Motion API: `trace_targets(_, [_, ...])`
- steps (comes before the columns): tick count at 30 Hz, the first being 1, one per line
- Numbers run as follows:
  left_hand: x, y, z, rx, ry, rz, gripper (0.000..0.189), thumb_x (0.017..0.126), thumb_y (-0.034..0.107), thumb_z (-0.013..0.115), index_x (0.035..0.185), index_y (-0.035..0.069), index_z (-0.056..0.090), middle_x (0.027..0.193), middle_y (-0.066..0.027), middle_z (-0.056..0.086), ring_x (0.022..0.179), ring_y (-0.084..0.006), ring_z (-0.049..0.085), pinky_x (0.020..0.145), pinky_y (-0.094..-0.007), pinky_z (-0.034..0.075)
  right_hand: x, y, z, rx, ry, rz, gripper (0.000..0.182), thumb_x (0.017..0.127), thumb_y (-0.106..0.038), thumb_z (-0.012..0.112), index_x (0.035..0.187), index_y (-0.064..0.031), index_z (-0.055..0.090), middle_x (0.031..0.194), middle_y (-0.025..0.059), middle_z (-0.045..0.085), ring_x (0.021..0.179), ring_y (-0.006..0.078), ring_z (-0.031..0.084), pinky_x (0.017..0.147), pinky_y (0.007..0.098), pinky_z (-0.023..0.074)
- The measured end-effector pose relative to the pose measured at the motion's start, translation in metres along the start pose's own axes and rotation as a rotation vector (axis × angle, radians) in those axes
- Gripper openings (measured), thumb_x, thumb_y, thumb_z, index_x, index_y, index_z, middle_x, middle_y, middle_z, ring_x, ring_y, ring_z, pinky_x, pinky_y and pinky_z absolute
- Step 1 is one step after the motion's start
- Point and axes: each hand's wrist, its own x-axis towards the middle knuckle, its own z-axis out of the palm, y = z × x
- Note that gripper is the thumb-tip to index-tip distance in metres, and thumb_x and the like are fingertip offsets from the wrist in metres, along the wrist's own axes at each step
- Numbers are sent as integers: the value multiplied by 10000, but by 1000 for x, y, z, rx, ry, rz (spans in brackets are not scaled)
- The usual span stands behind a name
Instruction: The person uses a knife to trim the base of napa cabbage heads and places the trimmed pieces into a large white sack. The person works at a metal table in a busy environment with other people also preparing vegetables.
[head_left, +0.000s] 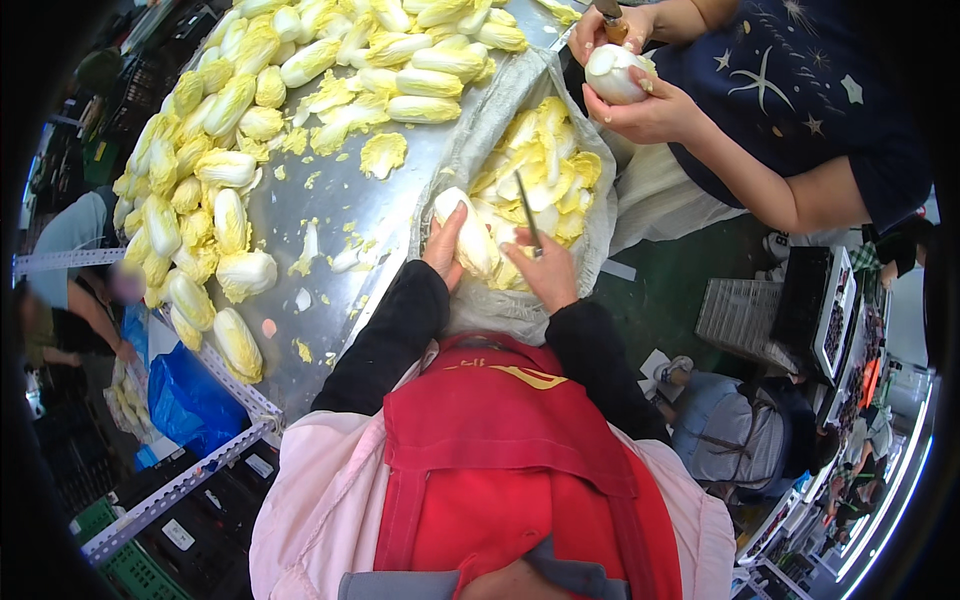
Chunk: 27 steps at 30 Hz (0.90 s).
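My left hand (445, 246) grips a napa cabbage (466, 234) with a white base and pale yellow leaves, held over an open woven sack (444, 169). In my right hand (546, 268) is a knife (526, 206), its dark blade pointing away from me; its handle is mostly hidden by my fingers. The right fingertips are close to the cabbage's side; whether they touch it I cannot tell. Loose yellow cabbage leaves (551, 150) fill the sack below both hands.
A metal table (300, 202) at left bears many heaped napa cabbages (232, 105) and leaf scraps. At upper right a co-worker's hands (652, 112) hold another cabbage (616, 73) and a knife (615, 28). Crates (739, 319) and a crouching person (739, 435) are at right.
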Motion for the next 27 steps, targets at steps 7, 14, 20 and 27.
trace_targets(7, [0, -3, 4, -95, -176, -8, 501, 944, 423, 465, 1278, 52, 427, 1178, -109, 561, 1067, -230, 557, 960, -389, 423, -5, 0, 22, -3, 65, -224, 485, 774, -305, 698, 1116, 23, 593, 935, 135, 661, 850, 231, 635, 750, 306, 481])
trace_targets(14, [-23, 43, 14, 253, -263, -109, 401, 935, 270, 526, 1226, 4, 451, 1125, -86, 579, 1054, -177, 553, 942, -345, 417, -7, -6, 11, 587, -270, 154, 437, 844, -212, 648, 1172, 55, 537, 614, -21, 493, 431, 36, 405, 400, 194, 327])
trace_targets(20, [-20, 38, 3, 332, -203, 3, 361, 910, 217, 546, 1185, -9, 489, 1070, -80, 600, 961, -146, 577, 867, -290, 452, -10, -4, 17, 546, -313, 157, 421, 846, -212, 647, 1164, 45, 549, 617, -24, 490, 439, 41, 409, 405, 198, 328])
trace_targets(27, [-25, 75, -16, 347, -151, 226, 370, 905, 226, 549, 1181, -14, 491, 1046, -66, 604, 916, -136, 591, 815, -275, 477, -15, 26, 17, 290, -307, 156, 242, 805, -181, 669, 969, -4, 664, 820, 32, 643, 706, 77, 577, 658, 239, 470])
